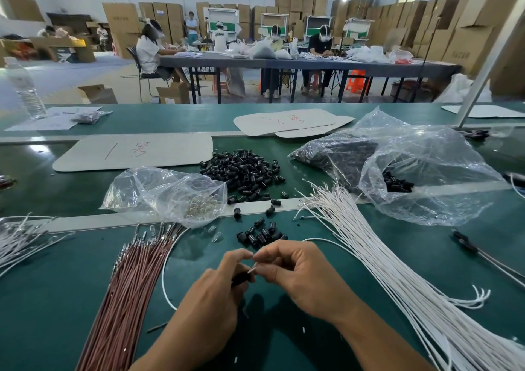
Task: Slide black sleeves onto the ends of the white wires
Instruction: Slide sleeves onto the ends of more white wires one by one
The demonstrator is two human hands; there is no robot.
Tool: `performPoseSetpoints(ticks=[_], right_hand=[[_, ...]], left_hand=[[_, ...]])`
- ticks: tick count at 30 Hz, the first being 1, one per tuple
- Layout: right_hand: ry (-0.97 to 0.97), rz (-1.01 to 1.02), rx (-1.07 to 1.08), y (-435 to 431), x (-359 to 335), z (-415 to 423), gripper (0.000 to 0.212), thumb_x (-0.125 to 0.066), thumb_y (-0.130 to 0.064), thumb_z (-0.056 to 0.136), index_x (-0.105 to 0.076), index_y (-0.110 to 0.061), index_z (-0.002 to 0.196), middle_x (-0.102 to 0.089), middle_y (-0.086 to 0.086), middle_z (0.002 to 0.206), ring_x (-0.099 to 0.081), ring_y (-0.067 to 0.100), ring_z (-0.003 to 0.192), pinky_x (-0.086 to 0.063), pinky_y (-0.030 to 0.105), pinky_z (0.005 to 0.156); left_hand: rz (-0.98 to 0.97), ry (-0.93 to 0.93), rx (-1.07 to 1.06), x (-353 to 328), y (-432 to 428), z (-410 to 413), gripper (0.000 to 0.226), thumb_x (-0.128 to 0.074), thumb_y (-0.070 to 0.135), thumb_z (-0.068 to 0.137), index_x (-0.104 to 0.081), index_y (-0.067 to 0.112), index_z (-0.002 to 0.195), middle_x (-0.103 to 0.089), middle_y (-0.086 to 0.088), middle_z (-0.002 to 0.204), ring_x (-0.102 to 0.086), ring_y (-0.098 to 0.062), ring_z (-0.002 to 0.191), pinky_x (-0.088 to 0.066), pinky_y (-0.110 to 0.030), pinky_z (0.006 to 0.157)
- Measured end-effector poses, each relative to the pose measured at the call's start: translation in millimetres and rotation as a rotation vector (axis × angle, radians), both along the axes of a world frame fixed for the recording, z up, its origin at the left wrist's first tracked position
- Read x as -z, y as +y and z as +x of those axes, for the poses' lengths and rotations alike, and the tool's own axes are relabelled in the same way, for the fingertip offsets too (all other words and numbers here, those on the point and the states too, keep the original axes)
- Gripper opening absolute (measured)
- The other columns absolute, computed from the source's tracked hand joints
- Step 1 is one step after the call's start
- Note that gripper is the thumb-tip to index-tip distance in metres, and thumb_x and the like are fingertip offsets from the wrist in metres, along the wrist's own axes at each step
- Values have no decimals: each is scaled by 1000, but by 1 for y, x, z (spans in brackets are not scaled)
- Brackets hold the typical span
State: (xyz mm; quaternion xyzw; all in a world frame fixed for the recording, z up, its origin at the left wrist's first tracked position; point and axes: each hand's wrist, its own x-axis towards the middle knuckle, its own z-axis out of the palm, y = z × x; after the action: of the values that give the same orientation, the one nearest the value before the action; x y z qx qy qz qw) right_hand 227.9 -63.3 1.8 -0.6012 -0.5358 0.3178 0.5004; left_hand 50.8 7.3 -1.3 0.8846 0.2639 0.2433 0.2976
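**Fingers engaged: sleeve and wire end brought together**

Fingers (240,257) of the left hand (213,297) are curled round one black sleeve (242,278). The right hand (295,274) pinches the metal-tipped end of a white wire (252,270), its tip just beside the sleeve. Both hands are above the green desk (312,336). A small cluster of loose sleeves (260,234) lies just beyond the hands, with a larger heap (244,172) farther back. The white wire bundle (397,271) fans out to the right and the brown wires (127,299) lie to the left.
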Motion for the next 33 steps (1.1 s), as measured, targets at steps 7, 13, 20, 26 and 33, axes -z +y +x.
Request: performPoseSetpoints(ticks=[7,13,20,26,33], right_hand=[[93,30,97,0,-1,2,27,-76,-6,84,-70,-23,103,-76,2,91,-68,9,78,-57,27,78],[-230,88,131,-1,1,-10,29,-76,-18,86,-68,-31,111,-73,-15,92,-70,1,85,-50,8,77],[-101,49,65,-5,-5,4,36,-74,-8,83,-68,-29,111,-73,-6,99,-70,11,92,-57,23,84],[-169,63,118,-3,-3,7,29,-77,-18,82,-69,-32,106,-73,-6,93,-71,10,87,-59,27,82],[-243,-53,130,-5,-4,0,20,-77,-20,83,-67,-30,97,-71,-11,85,-67,2,67,-50,13,62]], left_hand=[[9,-25,-62,-1,0,0,42,-54,19,93,-33,43,120,-68,18,94,-64,-7,84,-52,-38,75],[38,63,-31,1,-1,0,43,-48,24,90,-28,42,124,-67,15,102,-64,-14,89,-52,-39,73],[15,2,-131,5,4,-1,36,-52,17,93,-42,35,122,-69,9,96,-63,-14,86,-50,-40,76],[11,-29,-143,6,4,-2,29,-49,18,94,-45,32,119,-66,7,93,-61,-17,84,-49,-41,78],[23,-66,-204,9,7,-1,27,-50,16,93,-45,35,111,-65,10,86,-59,-14,74,-48,-40,70]])
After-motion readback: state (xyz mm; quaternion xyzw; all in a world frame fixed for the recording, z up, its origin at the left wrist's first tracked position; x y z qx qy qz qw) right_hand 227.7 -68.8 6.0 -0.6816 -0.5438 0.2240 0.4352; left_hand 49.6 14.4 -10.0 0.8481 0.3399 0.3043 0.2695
